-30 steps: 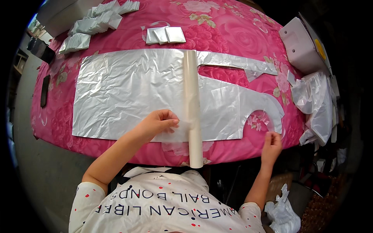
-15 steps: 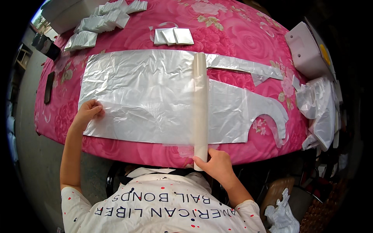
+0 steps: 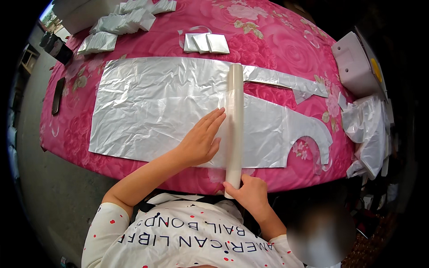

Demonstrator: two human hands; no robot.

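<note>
Roll: a smooth, pale cream tube lies across the silver sheet, running from 12 to 6 o'clock, its near end at the table's edge.
Right hand: grasping the roll's 6 o'clock end, the thumb on top and the fingers curled round the far side; the forearm comes up from 5 o'clock.
Left hand: unclenched, gripping nothing, palm down over the sheet, fingers straight and together toward 1 o'clock, their tips just beside the roll; how firmly it presses, I cannot tell.
Silver sheet: thin, crinkled and shiny, broad and squared at 9 o'clock of the roll, with a narrow strap between 1 and 2 and a curved hook at 3.
Tablecloth: bright pink, rose-patterned.
Packets: three flat silver squares at 11 o'clock, with overlapping piles beyond.
Farther out: a black bottle at 10, a white box at 2, crumpled clear bags at 3.
Change: half a second ago the left hand was pinching near the sheet's 9 o'clock end; the right already had the roll's end.
</note>
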